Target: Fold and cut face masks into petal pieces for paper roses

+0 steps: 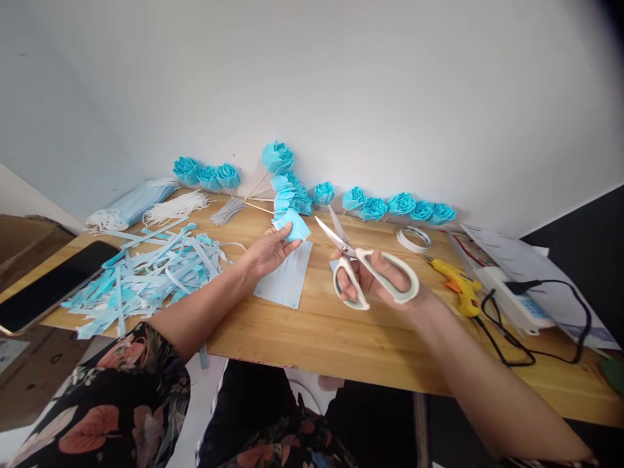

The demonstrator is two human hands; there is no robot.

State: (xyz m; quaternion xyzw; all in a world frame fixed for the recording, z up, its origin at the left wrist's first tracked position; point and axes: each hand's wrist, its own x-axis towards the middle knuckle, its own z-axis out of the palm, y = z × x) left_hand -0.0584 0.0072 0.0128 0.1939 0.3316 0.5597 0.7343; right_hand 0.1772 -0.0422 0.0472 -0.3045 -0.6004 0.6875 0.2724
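My left hand (273,250) pinches a small folded piece of blue mask fabric (297,225) between thumb and fingers. In my right hand (380,279) are scissors (347,250) with white handles, thumb and fingers through the loops. Their blades are parted and point up and left, to the right of the fabric piece and apart from it. Under my left hand a flat pale blue sheet (287,279) lies on the wooden table (312,335). Behind the folded piece stand blue fabric flowers (291,192), one larger flower (277,157) on a stick above them.
Cut blue and white strips (156,273) lie heaped at left beside a phone (53,279). Behind them are stacked masks (136,201), white ear loops (175,207) and grey wires (227,211). Rightward are a tape roll (413,240), a yellow glue gun (458,286) and a power strip (517,302).
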